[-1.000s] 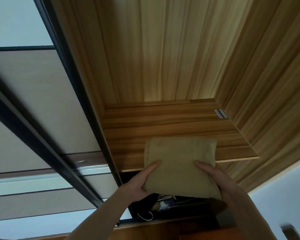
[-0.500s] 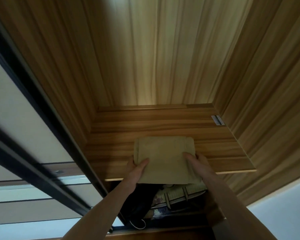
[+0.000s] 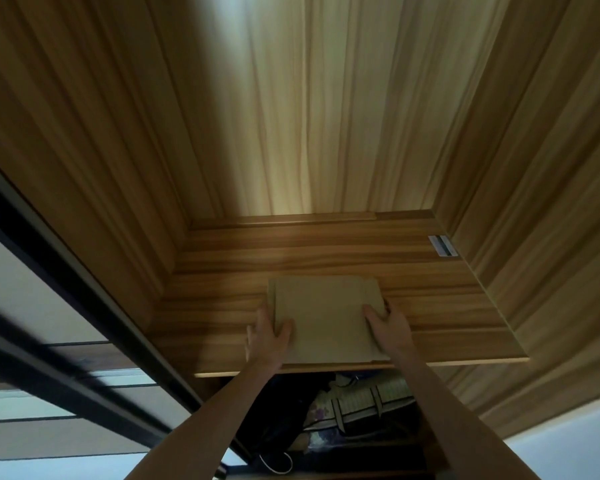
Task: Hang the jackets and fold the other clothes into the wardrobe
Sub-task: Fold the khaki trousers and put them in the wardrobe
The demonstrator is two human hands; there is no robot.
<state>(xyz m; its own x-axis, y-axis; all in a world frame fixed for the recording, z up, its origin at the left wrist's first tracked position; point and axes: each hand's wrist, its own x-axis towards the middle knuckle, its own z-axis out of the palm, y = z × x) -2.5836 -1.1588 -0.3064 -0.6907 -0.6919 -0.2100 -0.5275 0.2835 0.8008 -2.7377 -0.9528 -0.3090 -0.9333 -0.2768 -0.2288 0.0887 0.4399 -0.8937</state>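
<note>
The folded tan cloth garment (image 3: 326, 318) lies flat on the wooden wardrobe shelf (image 3: 447, 306), its near edge close to the shelf's front lip. The left hand (image 3: 267, 336) grips its left edge, thumb curled on top and fingers along the side. The right hand (image 3: 388, 323) grips its right edge in the same way, thumb on top. The shelf sits in a wood-grain wardrobe compartment (image 3: 309, 116), with a small grey label (image 3: 443, 246) at its back right corner. In the compartment under the shelf lie a dark garment (image 3: 281, 417) and a pale striped bag with light straps (image 3: 371, 403).
</note>
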